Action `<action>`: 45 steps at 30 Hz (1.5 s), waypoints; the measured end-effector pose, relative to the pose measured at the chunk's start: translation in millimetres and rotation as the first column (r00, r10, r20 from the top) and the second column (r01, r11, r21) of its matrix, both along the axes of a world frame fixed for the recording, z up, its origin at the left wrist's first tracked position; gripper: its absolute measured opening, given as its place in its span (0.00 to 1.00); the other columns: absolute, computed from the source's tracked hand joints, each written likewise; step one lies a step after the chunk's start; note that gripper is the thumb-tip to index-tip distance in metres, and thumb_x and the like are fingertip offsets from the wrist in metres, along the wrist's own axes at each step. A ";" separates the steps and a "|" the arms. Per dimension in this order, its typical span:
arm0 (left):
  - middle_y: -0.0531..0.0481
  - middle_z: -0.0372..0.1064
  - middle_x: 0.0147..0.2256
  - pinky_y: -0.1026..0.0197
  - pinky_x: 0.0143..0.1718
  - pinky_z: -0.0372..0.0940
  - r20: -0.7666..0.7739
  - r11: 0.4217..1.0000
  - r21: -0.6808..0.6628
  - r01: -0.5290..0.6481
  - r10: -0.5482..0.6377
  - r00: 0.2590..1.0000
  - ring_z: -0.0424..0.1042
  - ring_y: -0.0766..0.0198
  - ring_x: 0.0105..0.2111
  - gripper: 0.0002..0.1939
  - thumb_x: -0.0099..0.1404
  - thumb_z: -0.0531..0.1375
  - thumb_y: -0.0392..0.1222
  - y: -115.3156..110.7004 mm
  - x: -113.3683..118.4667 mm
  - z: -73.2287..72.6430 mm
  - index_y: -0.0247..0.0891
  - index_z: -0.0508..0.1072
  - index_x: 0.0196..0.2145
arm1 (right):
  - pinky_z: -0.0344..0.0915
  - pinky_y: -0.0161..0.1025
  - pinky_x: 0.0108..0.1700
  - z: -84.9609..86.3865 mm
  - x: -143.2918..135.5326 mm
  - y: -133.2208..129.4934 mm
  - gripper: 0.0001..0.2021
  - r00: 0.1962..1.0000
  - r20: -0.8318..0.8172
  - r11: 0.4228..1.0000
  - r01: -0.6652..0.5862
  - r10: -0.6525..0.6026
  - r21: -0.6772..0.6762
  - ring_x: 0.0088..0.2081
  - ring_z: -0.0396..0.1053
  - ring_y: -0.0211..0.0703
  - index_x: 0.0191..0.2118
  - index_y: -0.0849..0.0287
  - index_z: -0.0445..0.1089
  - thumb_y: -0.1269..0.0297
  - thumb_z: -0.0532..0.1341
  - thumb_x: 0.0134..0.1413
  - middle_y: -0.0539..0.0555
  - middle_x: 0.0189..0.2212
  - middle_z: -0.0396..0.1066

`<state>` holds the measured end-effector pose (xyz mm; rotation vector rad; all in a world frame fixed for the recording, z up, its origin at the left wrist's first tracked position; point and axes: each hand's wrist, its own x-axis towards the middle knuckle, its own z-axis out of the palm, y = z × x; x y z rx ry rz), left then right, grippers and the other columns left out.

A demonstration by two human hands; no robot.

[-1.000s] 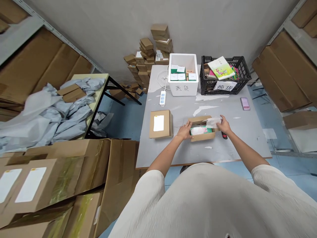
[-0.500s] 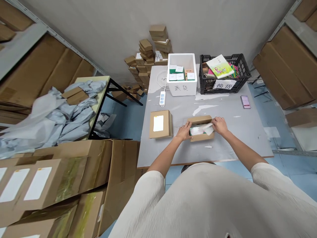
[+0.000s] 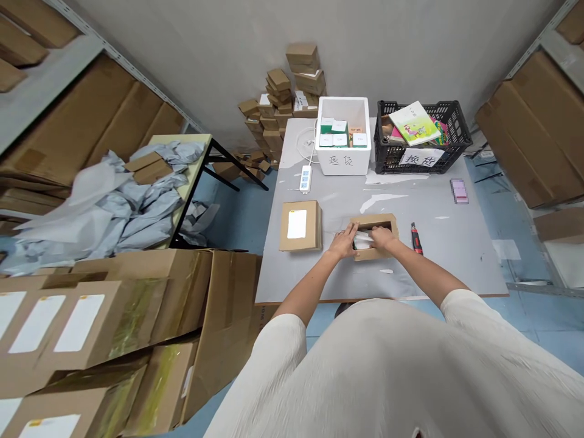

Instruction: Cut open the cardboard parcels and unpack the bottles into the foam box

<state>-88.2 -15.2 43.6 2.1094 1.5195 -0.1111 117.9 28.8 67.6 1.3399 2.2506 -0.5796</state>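
Note:
An open cardboard box (image 3: 375,253) sits on the grey table in front of me. My left hand (image 3: 344,241) grips its left end, fingers over the edge and thumb low on the side. My right hand (image 3: 382,237) reaches into the opening, fingers closed on crumpled clear plastic wrap (image 3: 363,241). Whatever lies under the wrap is mostly covered. A red and black utility knife (image 3: 417,239) lies right of the box, close to my right forearm. On the left stands a closed cardboard box (image 3: 300,226) with a white label.
At the back are a white foam bin (image 3: 343,163) holding small boxes, a black crate (image 3: 422,143) of books, and a power strip (image 3: 305,179). Large cartons (image 3: 182,304) crowd the left; grey mailer bags (image 3: 137,207) cover a side table (image 3: 201,143).
My right hand has moved left from the box's right end into its opening, and the wrap is pushed left. The utility knife now shows. The view has shifted slightly.

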 end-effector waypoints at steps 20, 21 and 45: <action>0.36 0.43 0.78 0.45 0.63 0.61 -0.015 0.998 -0.003 -0.056 0.056 0.998 0.64 0.36 0.67 0.68 0.56 0.76 0.53 8.8 5.4 4.2 0.49 0.38 0.79 | 0.66 0.45 0.53 40.0 78.0 -23.0 0.13 0.936 -0.344 0.948 0.177 -0.080 0.263 0.53 0.72 0.57 0.53 0.56 0.73 0.66 0.61 0.63 0.61 0.52 0.76; 0.35 0.44 0.77 0.46 0.63 0.61 -0.017 0.999 -0.002 -0.041 0.041 0.999 0.64 0.36 0.67 0.68 0.55 0.77 0.53 9.2 5.5 4.3 0.49 0.39 0.79 | 0.67 0.44 0.51 36.5 90.0 -22.2 0.14 0.915 -0.372 0.927 0.266 -0.157 0.263 0.52 0.72 0.57 0.53 0.56 0.73 0.65 0.60 0.64 0.61 0.52 0.76; 0.31 0.51 0.72 0.43 0.64 0.58 0.030 0.997 0.003 -0.077 0.077 0.997 0.60 0.34 0.66 0.66 0.47 0.79 0.51 7.6 3.6 -3.7 0.43 0.50 0.76 | 0.65 0.50 0.61 -14.9 128.7 33.3 0.18 0.775 -0.465 0.805 0.561 -0.428 0.193 0.58 0.71 0.58 0.59 0.59 0.73 0.60 0.60 0.67 0.65 0.59 0.72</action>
